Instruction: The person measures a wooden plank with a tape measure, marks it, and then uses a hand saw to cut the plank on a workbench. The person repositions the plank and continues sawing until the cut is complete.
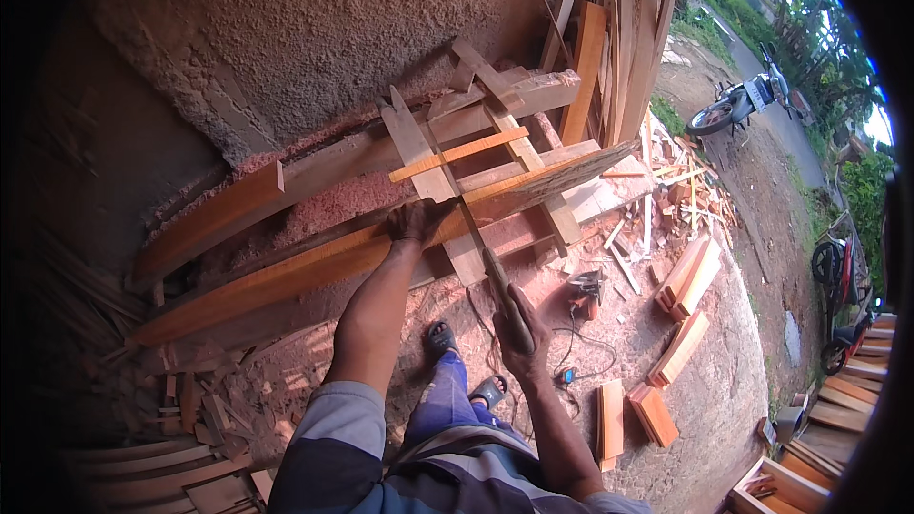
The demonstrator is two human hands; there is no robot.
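CAUTION: The left hand [419,223] rests on the long, curved, orange-brown wooden beam [333,253], just beside the narrow, dark-bladed handsaw [473,228] crossing that beam; a slipping blade could cut it. The slim orange wooden strip [486,147] beyond the beam might shift if knocked. Right hand [522,331]: fingers wrapped around the handle. Left: finger spread cannot be told.
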